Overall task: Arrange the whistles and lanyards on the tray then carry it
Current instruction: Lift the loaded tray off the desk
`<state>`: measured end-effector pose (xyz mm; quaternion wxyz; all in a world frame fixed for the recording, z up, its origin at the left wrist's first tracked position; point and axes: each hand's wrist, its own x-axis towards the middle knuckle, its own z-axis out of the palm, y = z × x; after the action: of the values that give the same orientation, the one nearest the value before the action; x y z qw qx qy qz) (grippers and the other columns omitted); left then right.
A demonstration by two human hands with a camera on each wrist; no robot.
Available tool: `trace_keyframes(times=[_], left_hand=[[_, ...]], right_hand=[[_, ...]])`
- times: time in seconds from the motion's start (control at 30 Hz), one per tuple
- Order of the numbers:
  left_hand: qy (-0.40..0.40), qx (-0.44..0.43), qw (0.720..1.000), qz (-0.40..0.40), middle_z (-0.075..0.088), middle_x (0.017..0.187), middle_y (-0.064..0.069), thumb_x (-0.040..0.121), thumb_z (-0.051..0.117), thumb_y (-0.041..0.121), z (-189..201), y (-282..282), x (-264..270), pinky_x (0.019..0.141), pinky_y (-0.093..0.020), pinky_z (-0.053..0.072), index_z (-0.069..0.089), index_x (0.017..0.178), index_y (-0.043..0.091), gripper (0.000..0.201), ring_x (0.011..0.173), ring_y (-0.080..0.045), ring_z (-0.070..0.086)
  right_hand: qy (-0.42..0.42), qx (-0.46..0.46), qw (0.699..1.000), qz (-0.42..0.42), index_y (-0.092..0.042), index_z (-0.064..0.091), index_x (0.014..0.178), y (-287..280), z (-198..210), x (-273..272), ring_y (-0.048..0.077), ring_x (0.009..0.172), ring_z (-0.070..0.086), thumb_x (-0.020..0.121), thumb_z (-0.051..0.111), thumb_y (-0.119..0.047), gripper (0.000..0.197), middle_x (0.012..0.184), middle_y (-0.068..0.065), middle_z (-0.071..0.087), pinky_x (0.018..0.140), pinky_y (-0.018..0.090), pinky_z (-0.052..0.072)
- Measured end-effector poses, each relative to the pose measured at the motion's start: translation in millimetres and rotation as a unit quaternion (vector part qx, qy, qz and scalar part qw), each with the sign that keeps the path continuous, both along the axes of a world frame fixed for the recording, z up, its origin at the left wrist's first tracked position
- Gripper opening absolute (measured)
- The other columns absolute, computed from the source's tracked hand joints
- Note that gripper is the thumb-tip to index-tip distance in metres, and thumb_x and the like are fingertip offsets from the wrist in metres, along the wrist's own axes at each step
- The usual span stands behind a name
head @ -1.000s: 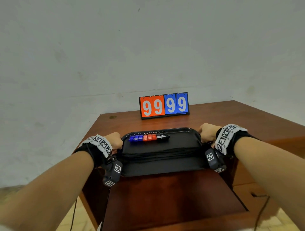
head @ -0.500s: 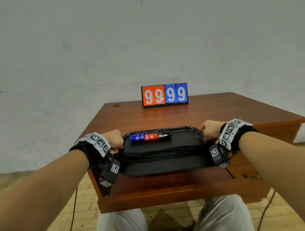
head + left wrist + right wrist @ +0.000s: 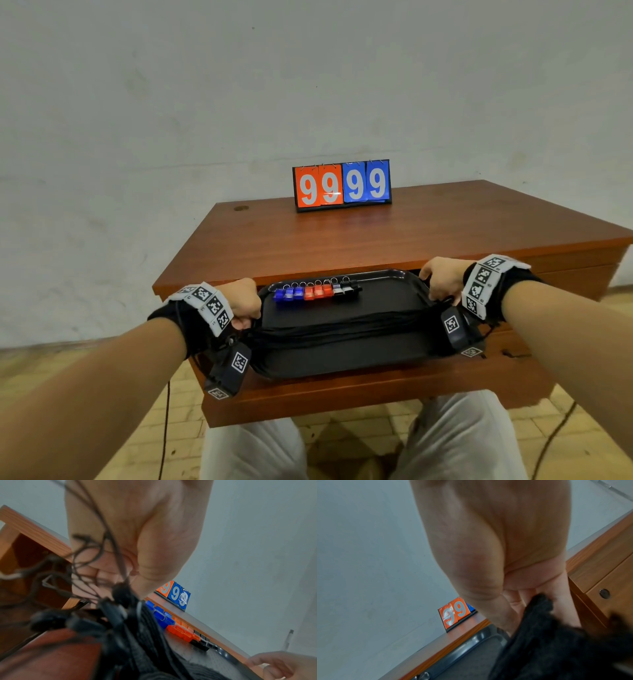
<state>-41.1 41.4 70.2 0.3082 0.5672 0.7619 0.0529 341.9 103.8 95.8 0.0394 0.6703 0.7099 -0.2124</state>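
A black tray [image 3: 383,298] is held in the air in front of the desk, over a pulled-out lower shelf. My left hand [image 3: 245,303] grips its left rim and my right hand [image 3: 442,281] grips its right rim. A row of blue, red and black whistles [image 3: 317,292] lies along the tray's far side. Black lanyards [image 3: 342,329] lie stretched across its middle, their ends bunched under both hands. The left wrist view shows the whistles [image 3: 178,626] and loose lanyard cords [image 3: 109,609] by my curled fingers. In the right wrist view my hand [image 3: 513,599] curls over the lanyards [image 3: 539,635] and the tray rim [image 3: 471,642].
A flip scoreboard [image 3: 342,186] reading 9999 stands at the back of the wooden desk [image 3: 376,236]. The desk's pull-out shelf [image 3: 342,394] sticks out under the tray, above my knees. Drawers [image 3: 607,585] are on the desk's right. A cable [image 3: 555,442] runs over the tiled floor.
Both hands have lifted the tray off the desk top and drawn it back toward me; it now hangs in front of the desk edge. The view has pulled back from the desk.
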Motion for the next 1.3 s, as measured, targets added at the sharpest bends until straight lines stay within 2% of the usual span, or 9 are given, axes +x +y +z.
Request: trace_keyframes(times=[0.13,0.23,0.33,0.4,0.53,0.73,1.0,1.2,1.3], left_hand=[[-0.001,0.002,1.000,0.002,0.058,0.060,-0.014,0.092,0.054,-0.002,-7,3,5,0.050,-0.030,0.047,0.055,0.091,0.001,0.003,0.045,-0.021,0.055],[-0.001,0.004,1.000,0.007,0.058,0.062,-0.011,0.093,0.053,-0.002,-17,7,7,0.050,-0.031,0.046,0.053,0.095,0.002,0.004,0.046,-0.020,0.055],[-0.008,0.010,1.000,0.020,0.058,0.078,-0.015,0.093,0.052,-0.004,-29,13,7,0.049,-0.031,0.045,0.046,0.105,0.005,0.016,0.052,-0.022,0.054],[-0.016,0.013,0.999,0.024,0.056,0.085,-0.018,0.093,0.051,-0.005,-36,17,8,0.048,-0.030,0.043,0.040,0.106,0.009,0.022,0.056,-0.024,0.054],[0.000,0.011,1.000,0.026,0.061,0.097,-0.023,0.094,0.053,-0.003,-47,25,8,0.059,-0.034,0.049,0.038,0.112,0.009,0.027,0.064,-0.028,0.061],[0.007,0.016,0.999,0.042,0.059,0.098,-0.017,0.093,0.056,-0.001,-58,35,5,0.072,-0.039,0.056,0.042,0.131,0.006,0.042,0.077,-0.030,0.062],[0.015,0.008,0.999,0.036,0.064,0.104,-0.021,0.094,0.056,0.001,-67,40,4,0.074,-0.041,0.057,0.037,0.138,0.006,0.049,0.080,-0.032,0.067],[0.017,-0.004,0.999,0.028,0.060,0.084,-0.012,0.095,0.055,0.003,-69,38,4,0.074,-0.039,0.058,0.039,0.137,0.004,0.046,0.076,-0.029,0.065],[0.010,-0.012,1.000,0.026,0.066,0.093,-0.014,0.094,0.057,0.005,-67,35,2,0.070,-0.037,0.058,0.037,0.137,0.006,0.047,0.073,-0.028,0.068]], right_hand=[[0.017,0.000,1.000,-0.013,-0.001,0.060,0.125,4,-16,1,0.014,0.065,0.061,0.084,0.066,0.005,0.042,0.083,0.004,0.062,0.048,0.023,0.052],[0.018,0.003,1.000,-0.016,0.001,0.056,0.128,9,-28,0,0.020,0.079,0.064,0.086,0.066,0.004,0.044,0.093,0.008,0.063,0.060,0.027,0.054],[0.021,0.007,1.000,-0.016,0.003,0.056,0.128,16,-38,-1,0.024,0.086,0.064,0.086,0.065,0.005,0.043,0.089,0.008,0.062,0.052,0.024,0.053],[0.026,0.011,0.999,-0.022,0.001,0.054,0.130,22,-46,-1,0.027,0.091,0.066,0.085,0.065,0.005,0.046,0.097,0.010,0.064,0.048,0.022,0.051],[0.037,0.013,0.999,-0.034,-0.003,0.043,0.142,32,-60,-4,0.032,0.111,0.062,0.085,0.066,0.005,0.062,0.126,0.017,0.059,0.074,0.033,0.054],[0.037,0.026,0.998,-0.033,-0.006,0.045,0.141,47,-77,-6,0.031,0.111,0.062,0.084,0.066,0.002,0.061,0.128,0.016,0.059,0.084,0.034,0.053],[0.034,0.020,0.998,-0.039,-0.007,0.045,0.140,55,-89,-9,0.031,0.108,0.063,0.084,0.066,0.002,0.060,0.125,0.015,0.060,0.083,0.034,0.055],[0.033,0.006,0.999,-0.034,-0.008,0.047,0.139,56,-91,-8,0.030,0.104,0.065,0.082,0.069,0.000,0.061,0.120,0.014,0.063,0.077,0.035,0.056],[0.032,0.000,0.999,-0.037,-0.009,0.047,0.139,54,-90,-7,0.031,0.104,0.065,0.082,0.069,0.000,0.061,0.119,0.014,0.063,0.069,0.032,0.056]])
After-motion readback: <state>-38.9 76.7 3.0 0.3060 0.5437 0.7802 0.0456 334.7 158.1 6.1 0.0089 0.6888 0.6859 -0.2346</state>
